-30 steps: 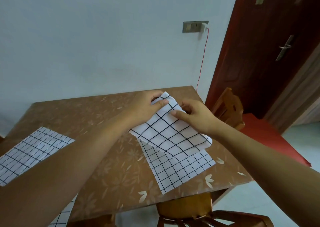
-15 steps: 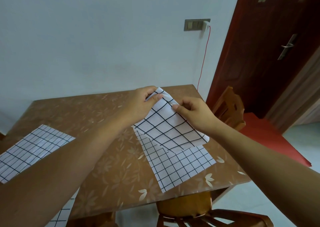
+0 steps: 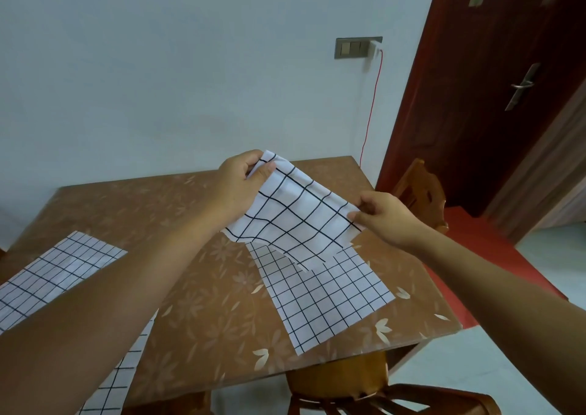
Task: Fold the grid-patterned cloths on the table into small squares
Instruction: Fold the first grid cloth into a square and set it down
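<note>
- Table (image 3: 196,303): brown glossy top with a pale flower print, in the lower middle of the view.
- Wall (image 3: 158,65): pale blue-grey, behind the table at 12 o'clock.
- Switch plate (image 3: 352,48): on the wall at 1 o'clock, with a red cable (image 3: 374,97) dropping from it to the table's far corner.
- Door (image 3: 494,49): dark red-brown, at 2 o'clock, with a metal handle (image 3: 523,84).
- Far chair (image 3: 418,189): wooden, at the table's 3 o'clock, on red floor (image 3: 494,243).
- Near chair (image 3: 336,379): wooden, at 5 o'clock, under the near edge.
- Held cloth (image 3: 295,221): white with a black grid, lifted clear of the table, spread between both hands and sagging.
- Flat cloth (image 3: 329,300): finer grid, lying on the table at 4 o'clock, partly beneath the held cloth.
- Left cloth (image 3: 63,268): flat at 9 o'clock, partly behind the left forearm.
- Edge cloth (image 3: 114,386): at 7 o'clock, at the near edge.
- Left hand (image 3: 237,186): pinches the held cloth's far corner, thumb on top.
- Right hand (image 3: 387,216): pinches its right corner between thumb and curled fingers.
</note>
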Action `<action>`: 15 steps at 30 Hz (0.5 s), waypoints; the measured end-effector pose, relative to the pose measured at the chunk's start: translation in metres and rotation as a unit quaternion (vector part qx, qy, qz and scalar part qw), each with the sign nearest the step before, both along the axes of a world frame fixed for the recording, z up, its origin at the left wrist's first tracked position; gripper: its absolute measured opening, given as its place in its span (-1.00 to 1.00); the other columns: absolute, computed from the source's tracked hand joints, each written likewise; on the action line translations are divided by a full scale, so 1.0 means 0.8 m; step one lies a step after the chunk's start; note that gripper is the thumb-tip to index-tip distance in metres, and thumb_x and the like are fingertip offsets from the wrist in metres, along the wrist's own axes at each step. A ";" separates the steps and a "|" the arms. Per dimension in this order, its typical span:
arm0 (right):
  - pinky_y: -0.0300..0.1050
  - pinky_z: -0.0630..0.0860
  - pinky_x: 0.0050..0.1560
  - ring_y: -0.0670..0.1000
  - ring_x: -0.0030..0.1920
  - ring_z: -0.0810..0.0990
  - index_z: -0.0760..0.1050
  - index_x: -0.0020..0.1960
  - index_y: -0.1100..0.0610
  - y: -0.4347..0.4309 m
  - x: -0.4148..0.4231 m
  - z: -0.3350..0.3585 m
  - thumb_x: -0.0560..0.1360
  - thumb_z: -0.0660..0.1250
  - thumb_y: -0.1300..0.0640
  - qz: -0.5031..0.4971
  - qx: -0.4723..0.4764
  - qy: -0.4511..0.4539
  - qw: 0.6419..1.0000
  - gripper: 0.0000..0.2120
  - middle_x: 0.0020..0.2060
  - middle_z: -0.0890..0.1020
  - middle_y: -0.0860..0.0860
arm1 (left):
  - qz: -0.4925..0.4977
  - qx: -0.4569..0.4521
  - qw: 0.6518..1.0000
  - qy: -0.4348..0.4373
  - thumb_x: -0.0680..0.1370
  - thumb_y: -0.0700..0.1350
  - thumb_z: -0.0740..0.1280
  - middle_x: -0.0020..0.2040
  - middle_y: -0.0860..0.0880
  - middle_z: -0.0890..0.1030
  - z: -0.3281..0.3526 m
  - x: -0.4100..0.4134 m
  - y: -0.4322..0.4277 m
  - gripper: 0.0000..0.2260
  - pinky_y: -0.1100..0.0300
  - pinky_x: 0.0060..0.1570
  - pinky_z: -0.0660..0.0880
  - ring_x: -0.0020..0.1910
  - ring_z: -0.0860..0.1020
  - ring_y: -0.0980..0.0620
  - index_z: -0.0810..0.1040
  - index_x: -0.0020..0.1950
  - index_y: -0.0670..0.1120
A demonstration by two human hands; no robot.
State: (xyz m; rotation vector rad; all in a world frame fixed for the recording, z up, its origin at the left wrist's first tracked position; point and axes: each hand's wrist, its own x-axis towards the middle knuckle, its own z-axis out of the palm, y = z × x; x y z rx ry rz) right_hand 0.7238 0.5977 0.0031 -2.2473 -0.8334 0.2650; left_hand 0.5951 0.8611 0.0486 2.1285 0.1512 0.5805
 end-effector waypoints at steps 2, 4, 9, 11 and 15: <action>-0.04 0.54 0.02 -0.05 -0.03 0.62 0.57 -0.01 0.00 0.010 -0.005 0.010 0.51 0.45 -0.03 0.004 -0.003 0.020 1.000 -0.86 -0.08 0.66 -0.05 | -0.014 0.030 0.999 0.013 0.67 0.04 0.28 -0.24 -0.08 0.59 -0.002 0.001 -0.006 -0.83 -0.02 -0.20 0.46 -0.26 0.52 -0.05 0.60 -0.09 0.16; -0.12 0.54 0.10 -0.11 0.07 0.63 0.59 0.09 -0.08 0.029 -0.018 0.028 0.49 0.46 -0.10 0.041 0.020 0.033 0.998 -0.79 0.02 0.68 -0.12 | -0.030 0.071 0.997 0.028 0.67 0.08 0.28 -0.17 0.00 0.65 -0.002 0.004 -0.014 -0.87 -0.03 -0.14 0.51 -0.18 0.58 -0.04 0.62 0.00 0.17; -0.01 0.39 -0.21 -0.02 -0.32 0.46 0.47 -0.17 0.31 0.060 -0.032 0.040 0.54 0.42 -0.09 0.078 -0.013 0.026 0.997 -0.56 -0.35 0.50 0.03 | -0.087 0.130 0.987 0.047 0.65 0.08 0.30 -0.11 0.12 0.68 0.016 0.007 -0.031 -0.88 -0.04 -0.07 0.56 -0.13 0.62 0.04 0.64 0.05 0.17; 0.01 0.49 -0.18 -0.02 -0.30 0.54 0.52 -0.18 0.30 0.055 -0.031 0.039 0.57 0.42 -0.02 0.078 0.018 0.072 0.994 -0.63 -0.34 0.58 0.05 | -0.089 0.117 0.985 0.091 0.63 0.06 0.34 -0.08 0.09 0.70 0.023 0.007 -0.025 -0.89 -0.07 0.02 0.60 -0.08 0.65 0.04 0.64 0.06 0.10; 0.00 0.69 0.04 0.10 0.00 0.75 0.67 0.10 0.25 0.042 -0.036 0.051 0.60 0.39 0.16 0.071 0.119 0.259 0.956 -0.82 -0.02 0.76 0.12 | -0.092 -0.009 0.971 0.221 0.52 0.19 0.45 -0.02 0.10 0.75 0.021 -0.001 0.011 -0.75 -0.01 0.10 0.63 -0.05 0.72 0.10 0.68 0.11 0.11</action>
